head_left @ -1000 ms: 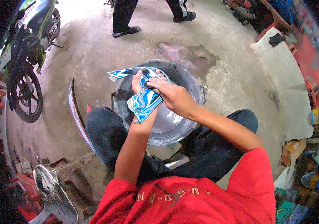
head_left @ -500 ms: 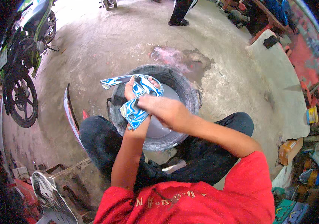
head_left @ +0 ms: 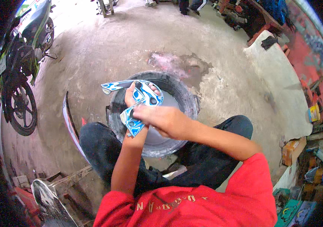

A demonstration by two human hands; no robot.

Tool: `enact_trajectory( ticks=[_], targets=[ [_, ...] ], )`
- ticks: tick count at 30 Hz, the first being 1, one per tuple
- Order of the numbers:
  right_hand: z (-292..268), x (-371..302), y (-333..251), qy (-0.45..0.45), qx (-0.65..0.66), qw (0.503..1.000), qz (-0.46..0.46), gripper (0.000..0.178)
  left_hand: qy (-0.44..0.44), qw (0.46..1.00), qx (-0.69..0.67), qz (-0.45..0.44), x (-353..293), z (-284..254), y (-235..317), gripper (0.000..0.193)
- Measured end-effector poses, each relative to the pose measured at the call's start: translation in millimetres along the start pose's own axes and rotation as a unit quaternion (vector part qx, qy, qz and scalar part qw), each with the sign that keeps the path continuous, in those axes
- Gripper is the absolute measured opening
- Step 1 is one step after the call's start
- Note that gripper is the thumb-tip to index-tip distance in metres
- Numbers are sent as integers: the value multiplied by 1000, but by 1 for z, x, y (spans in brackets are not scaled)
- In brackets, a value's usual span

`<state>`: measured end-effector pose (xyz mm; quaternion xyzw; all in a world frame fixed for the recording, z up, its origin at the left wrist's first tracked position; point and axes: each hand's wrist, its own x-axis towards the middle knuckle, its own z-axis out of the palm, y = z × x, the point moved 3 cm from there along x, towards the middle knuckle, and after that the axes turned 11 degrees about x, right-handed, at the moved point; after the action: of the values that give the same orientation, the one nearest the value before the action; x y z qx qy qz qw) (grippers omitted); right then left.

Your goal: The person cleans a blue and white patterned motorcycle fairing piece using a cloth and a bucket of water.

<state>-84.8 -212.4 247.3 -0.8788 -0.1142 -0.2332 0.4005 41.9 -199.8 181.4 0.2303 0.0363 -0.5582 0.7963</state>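
A curved plastic panel (head_left: 142, 87) with a blue, white and grey swirl pattern and several round holes lies across my left forearm and palm above a tub. My left hand (head_left: 129, 95) is closed around it from below, thumb on one side and fingertips curled over the far edge. My right hand (head_left: 165, 118) presses on the panel's near part, fingers bent together and smeared by motion. Something small and dark shows under its fingertips, too blurred to name. Beneath both hands stands the round black tub (head_left: 186, 94), holding cloudy grey water.
A long curved panel (head_left: 70, 126) rests beside my left knee. A motorcycle (head_left: 21, 87) stands at the left. A wooden box (head_left: 74, 176) is at the lower left. At the right are a cardboard box (head_left: 293, 151) and a yellow container (head_left: 313, 113). Another person's legs (head_left: 188, 6) show far off.
My right hand has shifted slightly left along the panel. The other person's legs have moved farther away. The whole view has tilted a little, so the tub sits slightly lower.
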Motion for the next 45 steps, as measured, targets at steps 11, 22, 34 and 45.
enact_trajectory(
  ticks=[11, 22, 34, 45],
  targets=[
    [-8, 4, -9, 20, -37, 999, -24, 43, -9, 1000, -2, -9, 0, -2, -1, 47],
    [-17, 0, 27, -3, -139, 980, 143, 36, 12, 1000, -9, -1, 3, -6, -3, 50],
    [8, -1, -20, 22, -76, 993, -93, 41, -49, 997, -32, -56, -1, -8, 0, 51],
    [0, -4, -10, 46, -34, 998, -38, 34, -9, 999, -26, -42, -9, 1, -5, 48]
  ],
)
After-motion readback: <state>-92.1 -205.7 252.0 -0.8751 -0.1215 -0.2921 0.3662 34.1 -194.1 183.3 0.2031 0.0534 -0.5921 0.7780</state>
